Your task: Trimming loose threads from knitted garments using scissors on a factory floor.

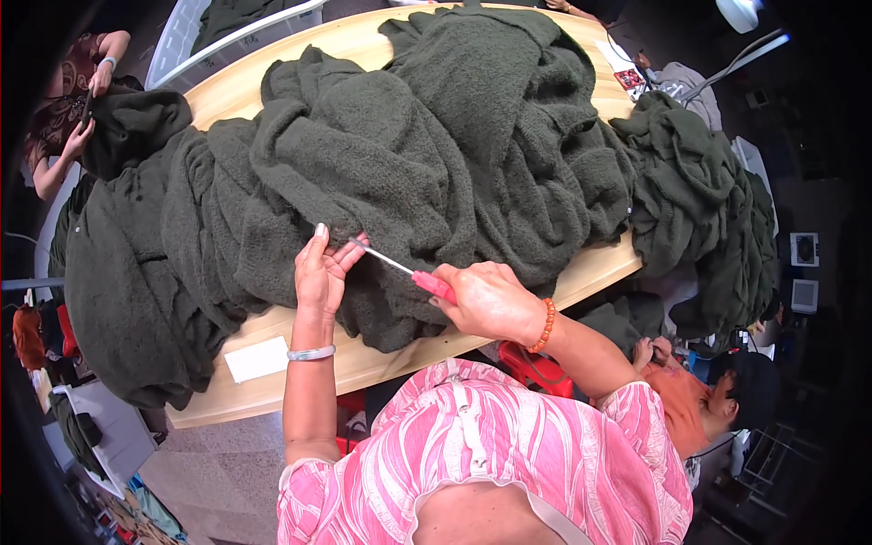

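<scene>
A large heap of dark green knit garments (363,154) lies across the table in front of me. At its near edge my left hand (320,272), palm turned up, has a fold of the knit between thumb and fingers. My right hand (495,300) grips a slim tool by its pink handle (434,287). The tool's thin metal shaft (389,259) points left, and its tip meets the knit at my left fingertips. That tip is too small to make out.
The pale wooden table (436,350) bears a white paper (257,360) near its front edge. More green knits (681,182) hang over its right end. A clear plastic bin (227,54) stands beyond. One person (77,109) handles knit at far left; another in orange (681,409) sits at right.
</scene>
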`<state>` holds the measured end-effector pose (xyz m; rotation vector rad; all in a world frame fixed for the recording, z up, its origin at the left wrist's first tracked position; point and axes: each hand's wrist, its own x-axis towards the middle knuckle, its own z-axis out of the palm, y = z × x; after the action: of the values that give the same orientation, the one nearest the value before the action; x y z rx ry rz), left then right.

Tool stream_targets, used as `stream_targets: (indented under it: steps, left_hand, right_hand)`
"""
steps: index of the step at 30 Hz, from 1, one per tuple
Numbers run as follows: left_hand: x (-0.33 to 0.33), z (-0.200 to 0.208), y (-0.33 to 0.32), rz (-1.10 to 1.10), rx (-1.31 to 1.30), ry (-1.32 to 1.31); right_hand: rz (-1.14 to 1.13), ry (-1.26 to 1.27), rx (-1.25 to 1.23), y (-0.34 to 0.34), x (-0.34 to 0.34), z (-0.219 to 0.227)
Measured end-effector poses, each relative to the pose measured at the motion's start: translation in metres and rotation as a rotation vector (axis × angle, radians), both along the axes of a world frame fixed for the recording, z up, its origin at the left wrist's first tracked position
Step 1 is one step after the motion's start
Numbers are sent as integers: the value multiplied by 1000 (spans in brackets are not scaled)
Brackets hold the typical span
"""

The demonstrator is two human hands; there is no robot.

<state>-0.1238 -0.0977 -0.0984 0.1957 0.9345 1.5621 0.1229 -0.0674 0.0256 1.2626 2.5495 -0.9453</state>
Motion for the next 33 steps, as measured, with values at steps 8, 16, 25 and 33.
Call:
stream_targets:
  steps: [8, 16, 25, 33]
  left_hand:
    - [12, 27, 6, -159, -57, 239]
    - [66, -49, -50, -278, -362, 694]
    - [90, -50, -69, 236, -39, 389]
    - [74, 6, -90, 242, 142, 458]
  right_hand:
    - [-35, 74, -30, 8, 11, -2]
    - [-52, 5, -5, -14, 75, -2]
    - [5, -79, -42, -41, 102, 17]
    - [50, 143, -39, -54, 94, 12]
